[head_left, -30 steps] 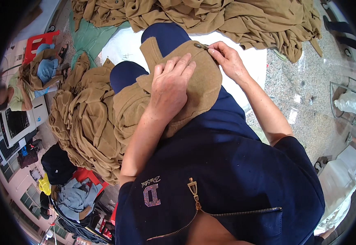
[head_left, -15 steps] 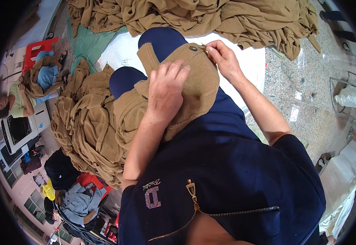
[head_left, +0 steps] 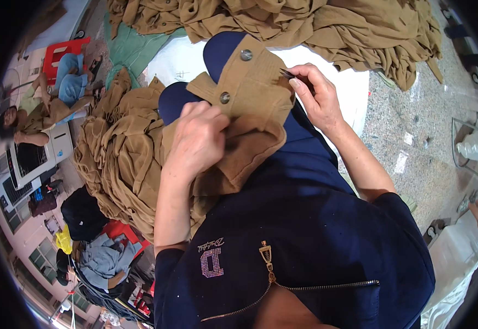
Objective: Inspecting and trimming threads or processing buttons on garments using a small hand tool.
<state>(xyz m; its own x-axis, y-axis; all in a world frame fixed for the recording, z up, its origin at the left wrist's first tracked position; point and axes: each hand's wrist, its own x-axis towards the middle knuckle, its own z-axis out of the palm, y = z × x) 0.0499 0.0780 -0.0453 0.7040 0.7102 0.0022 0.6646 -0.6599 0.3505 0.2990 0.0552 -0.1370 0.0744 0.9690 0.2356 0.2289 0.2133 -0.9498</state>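
Note:
A brown knitted garment (head_left: 255,118) lies across my lap, its band with dark round buttons turned up over my knees. My left hand (head_left: 192,140) is closed on the garment's left part, fingers curled into the cloth. At the garment's far right edge, my right hand (head_left: 318,93) pinches a small dark pointed tool (head_left: 287,73), which looks like thread snips. Its tips point left, close to the cloth edge; the rest is hidden in my fingers.
A long heap of brown garments (head_left: 359,33) lies ahead on white sheeting (head_left: 351,90). Another brown pile (head_left: 121,159) sits at my left. Farther left, a person (head_left: 33,112) sits near a red chair (head_left: 58,57). A metal frame (head_left: 461,145) holding a white bag stands right.
The garment has been turned over and opened, so its buttoned band now shows. My left hand has moved left and curled tighter. My right hand has shifted right and slightly nearer, with the pointed tool plainer.

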